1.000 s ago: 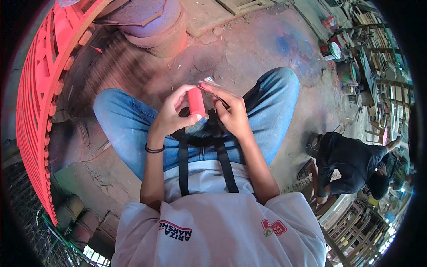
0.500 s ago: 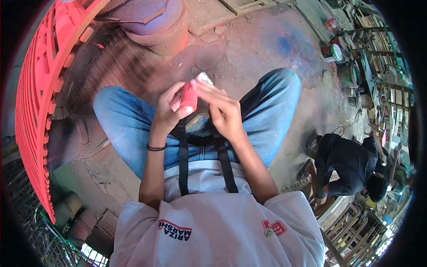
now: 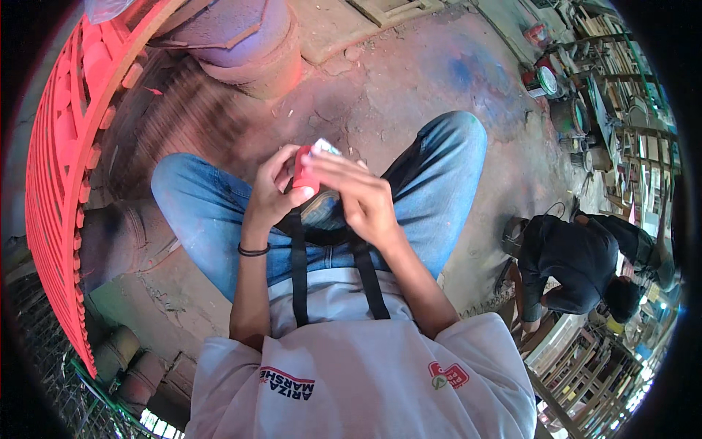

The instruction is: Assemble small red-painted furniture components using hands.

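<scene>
Above my lap, a small red cylinder (image 3: 301, 174) stands between my two hands, tilted a little. My left hand (image 3: 268, 194) is closed round it, with the thumb across its lower end. The fingers of my right hand (image 3: 367, 199) lie together over the cylinder's right side and upper end. Past those fingertips sticks out a whitish folded piece (image 3: 325, 146), like paper or a sanding sheet; most of it is hidden under the fingers, which press it to the red surface.
A red slatted rack (image 3: 88, 110) with red pieces on it curves along the left. A large dusty pot (image 3: 256, 66) stands at the far left. Paint cans (image 3: 542, 83) line the right side. A person in dark clothes (image 3: 570, 256) bends over at the right.
Both hands have shifted slightly nearer and left with the red cylinder. My right fingers and the whitish piece have moved along its surface. The person at the right has moved a little.
</scene>
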Available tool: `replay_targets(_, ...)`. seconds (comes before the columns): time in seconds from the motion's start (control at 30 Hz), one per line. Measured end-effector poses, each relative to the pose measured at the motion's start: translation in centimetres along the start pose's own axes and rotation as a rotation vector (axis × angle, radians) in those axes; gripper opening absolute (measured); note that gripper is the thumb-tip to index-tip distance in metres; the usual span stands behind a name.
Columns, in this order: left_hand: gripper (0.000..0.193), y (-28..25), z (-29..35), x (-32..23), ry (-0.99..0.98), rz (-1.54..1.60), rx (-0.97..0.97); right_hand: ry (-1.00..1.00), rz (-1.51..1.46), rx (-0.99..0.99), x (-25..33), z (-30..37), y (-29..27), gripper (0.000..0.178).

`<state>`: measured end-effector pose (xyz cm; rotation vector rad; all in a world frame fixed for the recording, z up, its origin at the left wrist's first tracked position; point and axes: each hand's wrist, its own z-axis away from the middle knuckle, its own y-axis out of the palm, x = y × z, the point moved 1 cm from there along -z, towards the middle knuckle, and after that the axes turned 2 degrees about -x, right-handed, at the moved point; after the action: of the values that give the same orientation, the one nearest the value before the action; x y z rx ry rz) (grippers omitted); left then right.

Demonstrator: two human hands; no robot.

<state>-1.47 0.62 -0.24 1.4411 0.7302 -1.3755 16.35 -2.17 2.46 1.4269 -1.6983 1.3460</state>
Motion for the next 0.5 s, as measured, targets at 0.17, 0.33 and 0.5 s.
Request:
replay_targets(0.17,0.063,-0.4,0.0,0.5,-0.034,-0.046,0.050,0.006,0.053,0.054,0.3,0.1,-0.4,0.048)
replay_targets(0.33,0.063,0.1,0.1,-0.6,-0.080,-0.034,0.111,0.066,0.197,0.015,-2.2,-1.4,-0.9,0.050)
replay_targets(0.5,0.069,-0.1,0.2,-0.6,-0.029,-0.044,0.075,0.031,0.090,-0.121,-1.5,-0.6,-0.9,0.046)
